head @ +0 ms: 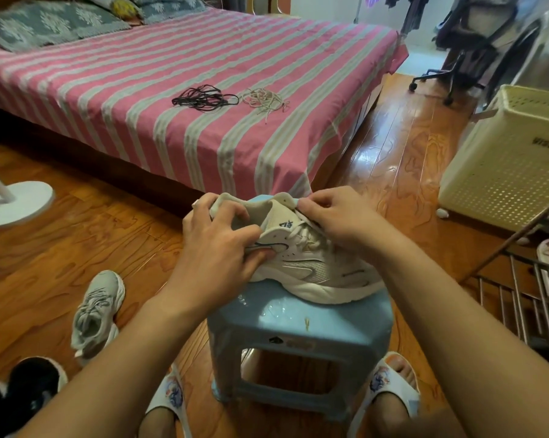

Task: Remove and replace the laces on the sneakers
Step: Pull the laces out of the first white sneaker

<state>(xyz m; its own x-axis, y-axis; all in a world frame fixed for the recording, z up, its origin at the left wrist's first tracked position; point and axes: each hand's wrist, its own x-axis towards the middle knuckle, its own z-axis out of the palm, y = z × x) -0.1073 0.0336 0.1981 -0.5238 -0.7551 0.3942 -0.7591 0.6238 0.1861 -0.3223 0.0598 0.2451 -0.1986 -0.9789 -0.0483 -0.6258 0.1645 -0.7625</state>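
Observation:
A white sneaker (317, 273) rests on a light blue plastic stool (298, 327), toe pointing right. My left hand (216, 245) grips the sneaker's heel collar and side, fingers curled round it. My right hand (333, 216) pinches the white lace at the top eyelets beside the tongue. On the striped bed lie a bundle of black laces (203, 98) and a bundle of beige laces (265, 99). A second grey-white sneaker (97, 311) lies on the wooden floor at my left.
The pink striped bed (140, 90) fills the far side. A cream laundry basket (507, 159) stands at the right above a metal rack (526, 295). A white fan base (14, 200) sits at the left. Black slippers (23, 393) lie at the lower left.

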